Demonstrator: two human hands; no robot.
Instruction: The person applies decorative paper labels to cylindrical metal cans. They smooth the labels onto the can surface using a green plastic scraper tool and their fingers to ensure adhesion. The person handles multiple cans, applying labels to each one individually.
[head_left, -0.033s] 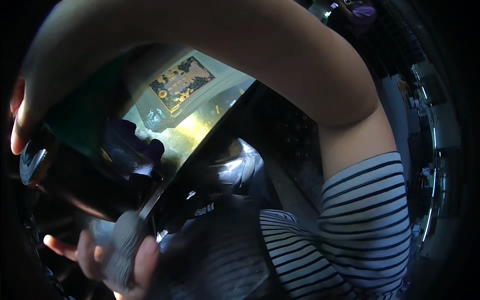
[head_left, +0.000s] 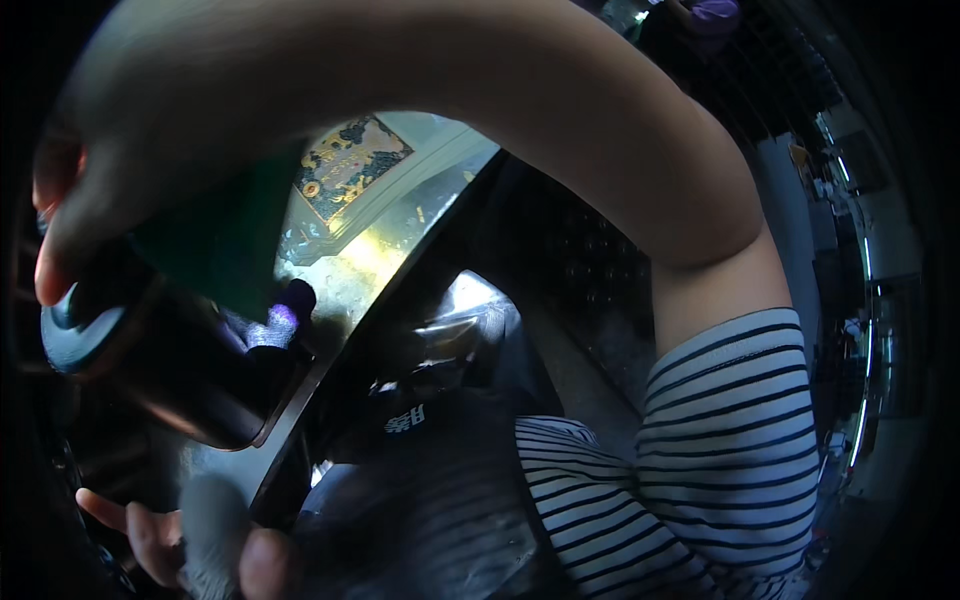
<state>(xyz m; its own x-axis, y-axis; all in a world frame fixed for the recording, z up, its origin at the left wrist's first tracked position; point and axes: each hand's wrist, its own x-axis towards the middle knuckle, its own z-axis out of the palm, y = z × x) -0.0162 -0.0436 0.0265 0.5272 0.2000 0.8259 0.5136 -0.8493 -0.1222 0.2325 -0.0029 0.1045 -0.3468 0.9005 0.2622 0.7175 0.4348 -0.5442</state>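
My right arm arches from the right over the top of the picture to the left. There my right hand (head_left: 62, 230) curls its fingers beside the rounded end of a dark cylindrical body (head_left: 185, 350); what they grip is hidden. Low at the left, my left hand (head_left: 180, 550) has its fingers spread below that body, blurred. Between its bare fingers and thumb rises a grey, round-tipped, ridged piece (head_left: 213, 515), which looks like a cover over one finger. A green panel or cloth (head_left: 220, 240) hangs under my right forearm, next to a dark purple, glove-like thing (head_left: 280, 320).
A brightly lit pale work surface (head_left: 400, 230) lies behind the cylinder, bearing a gold-and-dark patterned label (head_left: 352, 165). Its dark edge (head_left: 420, 255) runs diagonally. A black apron (head_left: 430, 470) covers my front. A person in purple (head_left: 715, 15) is at the upper right.
My left hand has moved down and slightly left, away from the cylinder. My right forearm and hand have shifted slightly, and the forearm covers more of the label and purple thing.
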